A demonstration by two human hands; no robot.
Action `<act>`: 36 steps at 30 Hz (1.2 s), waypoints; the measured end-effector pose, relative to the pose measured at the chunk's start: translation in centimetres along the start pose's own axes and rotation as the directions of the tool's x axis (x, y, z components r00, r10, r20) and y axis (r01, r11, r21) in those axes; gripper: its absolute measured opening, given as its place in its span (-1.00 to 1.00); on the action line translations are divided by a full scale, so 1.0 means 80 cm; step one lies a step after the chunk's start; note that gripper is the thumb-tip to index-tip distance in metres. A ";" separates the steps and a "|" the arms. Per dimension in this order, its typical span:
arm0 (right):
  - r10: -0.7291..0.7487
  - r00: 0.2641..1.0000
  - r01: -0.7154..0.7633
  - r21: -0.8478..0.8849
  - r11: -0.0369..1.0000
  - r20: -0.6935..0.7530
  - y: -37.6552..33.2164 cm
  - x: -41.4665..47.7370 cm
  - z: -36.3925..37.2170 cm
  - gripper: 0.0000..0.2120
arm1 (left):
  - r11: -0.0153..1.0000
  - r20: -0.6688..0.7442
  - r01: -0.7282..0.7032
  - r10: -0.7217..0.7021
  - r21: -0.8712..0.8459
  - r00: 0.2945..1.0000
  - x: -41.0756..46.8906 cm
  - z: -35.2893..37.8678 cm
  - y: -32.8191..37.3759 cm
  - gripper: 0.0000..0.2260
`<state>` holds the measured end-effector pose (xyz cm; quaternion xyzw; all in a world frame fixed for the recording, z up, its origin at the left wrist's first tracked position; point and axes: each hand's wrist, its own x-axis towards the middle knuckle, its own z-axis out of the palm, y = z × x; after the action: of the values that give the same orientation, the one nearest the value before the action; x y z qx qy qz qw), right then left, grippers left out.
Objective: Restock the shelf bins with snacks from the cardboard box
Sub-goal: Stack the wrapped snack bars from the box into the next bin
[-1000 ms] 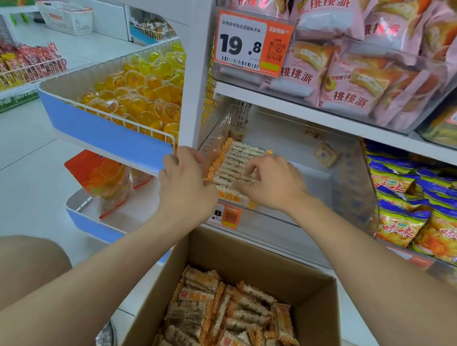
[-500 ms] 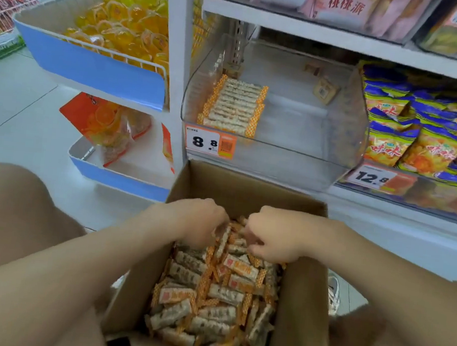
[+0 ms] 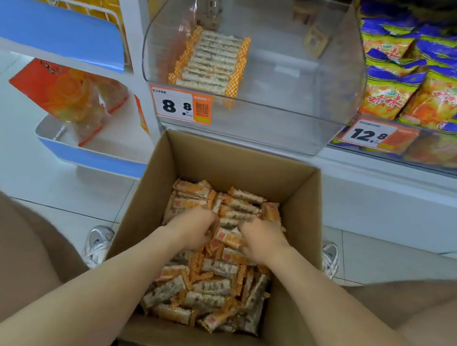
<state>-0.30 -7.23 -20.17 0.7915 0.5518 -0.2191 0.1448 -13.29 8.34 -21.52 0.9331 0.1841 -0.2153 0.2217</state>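
Note:
An open cardboard box [image 3: 301,196] stands on the floor between my knees, filled with several orange-and-white wrapped snack bars [image 3: 211,285]. My left hand [image 3: 192,229] and my right hand [image 3: 261,240] are both down in the pile, fingers curled into the bars near the middle of the box. How many bars each hand holds is hidden. Above the box, a clear plastic shelf bin [image 3: 339,80] holds one neat row of the same bars [image 3: 211,61] along its left side; the rest of its floor is bare.
An orange price tag reading 8.8 [image 3: 182,107] hangs on the bin's front. Blue-and-yellow snack bags [image 3: 423,80] fill the bin to the right. Blue-fronted wire baskets [image 3: 54,27] with yellow and orange packs stand at the left. My shoes [image 3: 98,241] flank the box.
My hands left the bin, where they had set down a row of bars, and dropped into the box. They now dig deeper into the pile, and my view has tilted downward.

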 end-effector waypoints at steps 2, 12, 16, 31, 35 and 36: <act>-0.016 1.000 0.016 -0.062 0.998 0.006 -0.001 0.005 0.018 -0.86 | 0.998 0.024 0.022 -0.021 -0.051 0.999 0.008 0.022 0.014 -0.82; 0.119 0.993 -0.120 0.025 0.993 0.022 0.009 0.011 0.033 -0.81 | 0.966 -0.048 0.246 -0.250 -0.072 0.967 0.020 0.107 0.052 -0.91; 0.184 0.982 -0.179 0.102 0.978 -0.040 0.015 0.010 0.030 -0.53 | 0.971 -0.030 0.210 -0.214 -0.117 0.976 0.020 0.097 0.051 -0.96; 0.202 0.965 -0.022 0.715 0.699 -0.167 0.051 -0.052 -0.074 -0.53 | 0.124 -0.002 0.038 -0.312 -0.992 0.950 -0.026 -0.047 0.035 -0.87; 0.138 0.953 0.083 0.673 0.735 -0.269 0.027 -0.077 -0.102 -0.47 | -0.038 -0.004 -0.014 -0.265 -0.999 0.964 -0.053 -0.085 0.042 -0.82; 0.129 0.943 0.114 0.661 0.742 -0.307 0.021 -0.082 -0.111 -0.48 | -0.069 -0.002 -0.021 -0.257 -0.997 0.966 -0.060 -0.095 0.043 -0.81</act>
<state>1.04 -8.96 -9.19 0.8177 0.4491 -0.2652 -0.2438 -13.36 8.02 -11.88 0.4738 0.3834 0.0582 0.7906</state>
